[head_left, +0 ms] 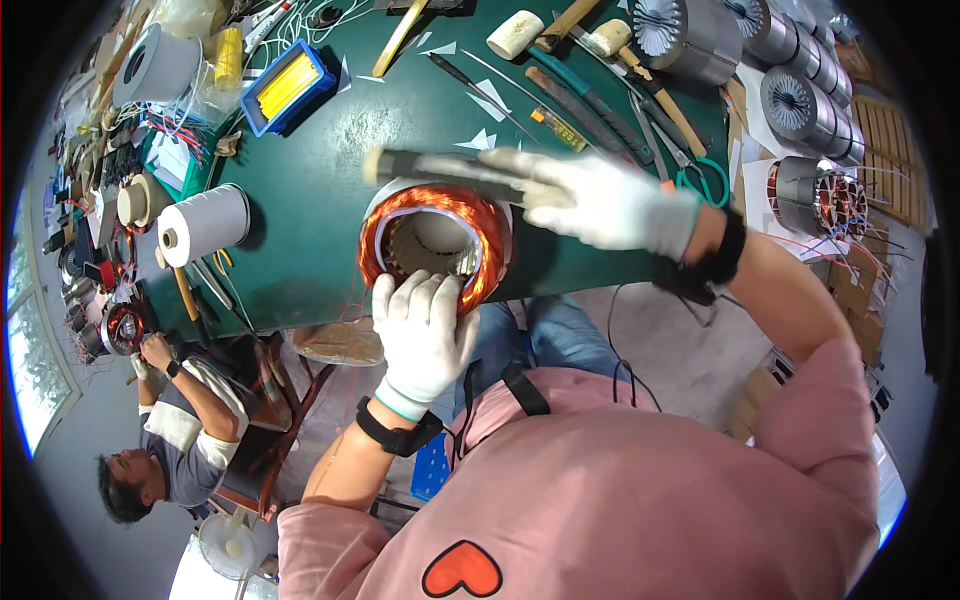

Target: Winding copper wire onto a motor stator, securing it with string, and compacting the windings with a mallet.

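A motor stator with an orange-brown ring of copper windings stands on the green table near its front edge, its round bore facing up. My left hand, in a white glove, grips the near rim of the stator, with the fingers bent over the windings. Above the far side of the ring, my gloved right hand is closed round a dark bar with a pale end. Motion blurs the bar and this hand, and I cannot tell whether the bar touches the windings.
Mallets, scissors and files lie at the far right of the table. Several stator cores line the right edge. A blue bin and a white spool stand left. Another person works at the lower left.
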Motion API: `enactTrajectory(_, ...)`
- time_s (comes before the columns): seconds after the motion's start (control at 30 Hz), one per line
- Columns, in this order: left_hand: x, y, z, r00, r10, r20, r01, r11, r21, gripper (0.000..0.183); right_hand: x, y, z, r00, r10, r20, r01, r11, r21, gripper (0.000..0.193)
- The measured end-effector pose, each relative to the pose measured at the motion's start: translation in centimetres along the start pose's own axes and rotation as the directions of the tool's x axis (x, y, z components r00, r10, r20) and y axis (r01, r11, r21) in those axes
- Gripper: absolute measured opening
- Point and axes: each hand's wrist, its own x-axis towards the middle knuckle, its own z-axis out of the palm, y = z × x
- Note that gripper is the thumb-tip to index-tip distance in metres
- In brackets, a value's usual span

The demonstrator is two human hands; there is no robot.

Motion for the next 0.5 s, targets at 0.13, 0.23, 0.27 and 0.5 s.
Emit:
enactTrajectory(0.13, 0.9, -1.9, -3.1, 0.965, 0.180, 0.193, -0.165, 0.982, -0.093, 0.048, 1.0, 3.8, -1.2, 0.924, -0.217, -0.316, 0.256, 0.962, 0.089, 0.065)
enactTrajectory(0.23, 1.1, -4.4, -3.6, 0.933, 0.280, 0.225, -0.276, 0.960, -0.051, 0.050, -0.6, 3.5, -0.5, 0.722, 0.484, -0.495, 0.074, 0.658, 0.750, 0.073)
enactTrajectory(0.27, 1.3, -4.6, -3.4, 0.922, 0.318, 0.221, -0.314, 0.948, -0.057, 0.051, -2.4, 3.5, 2.8, 0.871, 0.403, -0.282, 0.173, 0.284, 0.943, 0.070)
enactTrajectory(0.5, -0.5, -3.0, -2.0, 0.966, 0.207, 0.153, -0.209, 0.978, -0.006, 0.055, -2.2, 2.4, -0.2, 0.684, 0.625, -0.377, -0.257, 0.690, 0.676, 0.064)
